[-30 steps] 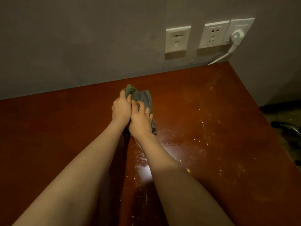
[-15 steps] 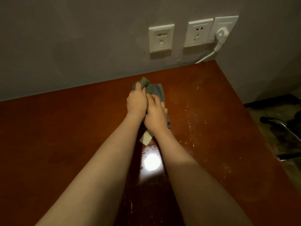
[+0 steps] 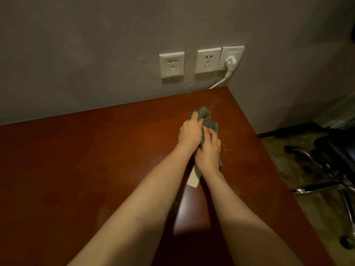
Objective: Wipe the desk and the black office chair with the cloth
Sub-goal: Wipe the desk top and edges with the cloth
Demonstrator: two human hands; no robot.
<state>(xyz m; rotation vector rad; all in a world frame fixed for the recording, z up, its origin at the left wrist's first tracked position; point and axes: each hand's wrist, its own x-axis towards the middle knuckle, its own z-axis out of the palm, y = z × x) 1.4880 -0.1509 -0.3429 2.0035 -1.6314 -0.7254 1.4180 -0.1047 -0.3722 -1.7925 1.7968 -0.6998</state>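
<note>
A grey-green cloth (image 3: 208, 120) lies bunched on the red-brown desk (image 3: 80, 160), near its far right corner. My left hand (image 3: 190, 132) presses on the cloth's far end and my right hand (image 3: 209, 152) on its near end, side by side. A pale tag (image 3: 193, 179) of the cloth sticks out below my right wrist. Small pale crumbs dot the desk to the right of the cloth. The black office chair (image 3: 334, 150) stands on the floor to the right of the desk; only part of its seat and chrome base shows.
The grey wall behind the desk carries three white wall plates (image 3: 208, 60); a white plug (image 3: 230, 63) sits in the right one, its cable dropping behind the desk. The desk's right edge (image 3: 269, 160) runs diagonally beside the chair's chrome legs (image 3: 318, 187).
Both hands have slid the cloth to the right and away, toward the desk's far right corner. The view has shifted, so more of the chair shows.
</note>
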